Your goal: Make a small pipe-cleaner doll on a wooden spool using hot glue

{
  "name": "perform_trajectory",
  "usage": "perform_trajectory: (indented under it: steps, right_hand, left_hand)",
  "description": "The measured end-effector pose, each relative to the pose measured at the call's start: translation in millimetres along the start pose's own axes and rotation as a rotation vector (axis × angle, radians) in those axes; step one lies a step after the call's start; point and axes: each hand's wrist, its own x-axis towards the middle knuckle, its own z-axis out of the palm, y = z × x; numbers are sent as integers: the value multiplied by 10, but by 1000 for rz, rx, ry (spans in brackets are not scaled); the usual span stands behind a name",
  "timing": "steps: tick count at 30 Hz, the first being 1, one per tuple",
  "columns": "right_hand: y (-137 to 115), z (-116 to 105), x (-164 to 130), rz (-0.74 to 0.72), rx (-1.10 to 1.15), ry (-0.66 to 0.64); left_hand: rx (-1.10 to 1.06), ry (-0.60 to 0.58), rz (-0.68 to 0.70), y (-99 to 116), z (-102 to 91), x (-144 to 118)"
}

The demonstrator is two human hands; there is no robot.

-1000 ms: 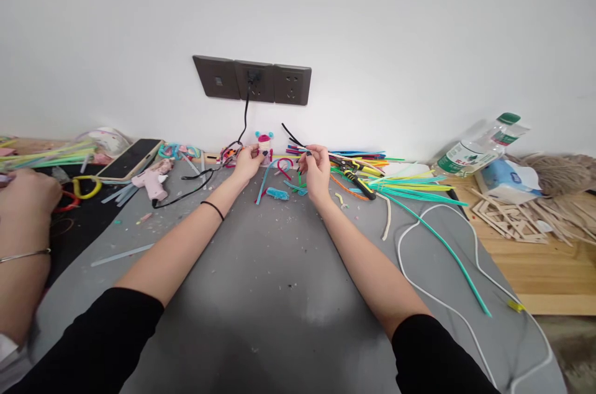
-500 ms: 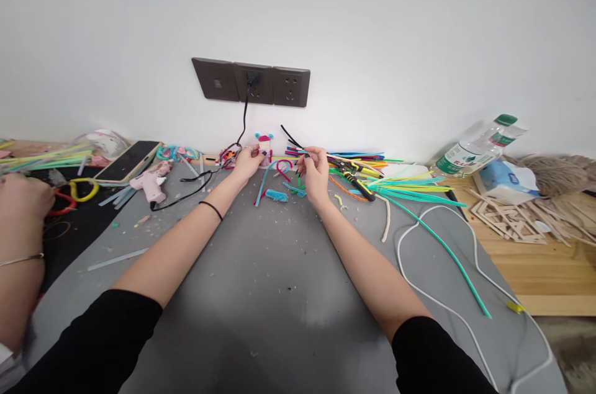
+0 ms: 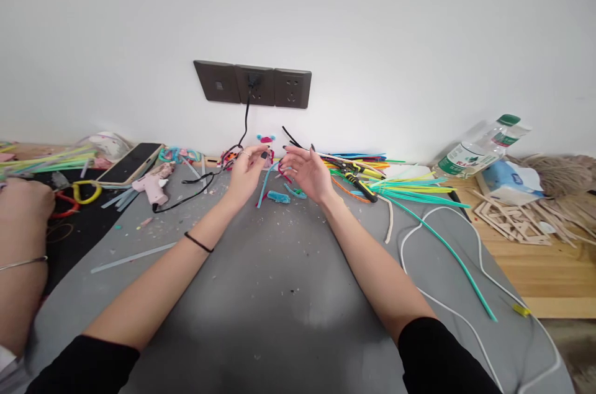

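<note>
Near the wall, a small pink figure with blue ear-like tufts point(image 3: 266, 139) stands behind my hands, its lower part mostly hidden by them. My left hand point(image 3: 248, 172) is just left of it, thumb and fingers apart, nothing visible in its grasp. On the other side my right hand point(image 3: 308, 172) faces it with fingers loosely spread, also holding nothing. Between and below the hands lie a blue pipe-cleaner piece point(image 3: 278, 197) and a longer light blue pipe cleaner point(image 3: 264, 186). Just right of my right hand are yellow-and-black pliers point(image 3: 358, 186).
Left are a pink glue gun point(image 3: 153, 188), a phone point(image 3: 131, 163) and another person's hand point(image 3: 28, 201) near scissors point(image 3: 84, 192). Right are turquoise pipe cleaners point(image 3: 419, 194), a white cable point(image 3: 479, 251), a bottle point(image 3: 475, 152), a tissue pack point(image 3: 510, 180) and wooden sticks point(image 3: 512, 220).
My left hand has come off the figure and drawn slightly down. My right hand has gone from a pinch to spread fingers and turned palm toward the figure.
</note>
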Motion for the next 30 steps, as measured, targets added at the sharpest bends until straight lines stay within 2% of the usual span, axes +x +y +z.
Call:
perform_trajectory:
  steps: [4, 8, 12, 17, 22, 30]
  right_hand:
    - [-92, 104, -81, 227, 96, -165]
    - [-61, 203, -153, 340, 120, -216]
    - [30, 291, -193, 381, 107, -219]
    - [95, 374, -246, 402, 89, -292]
    - [112, 399, -283, 455, 17, -320]
    - [158, 406, -266, 456, -54, -341]
  left_hand:
    - [-216, -62, 15, 155, 61, -231]
    - [-299, -137, -87, 170, 110, -341]
    - [-252, -179, -187, 121, 146, -461]
    - [-130, -124, -307, 86, 142, -632]
    - [-229, -239, -269, 142, 151, -686]
    - [-188, -183, -251, 197, 152, -664]
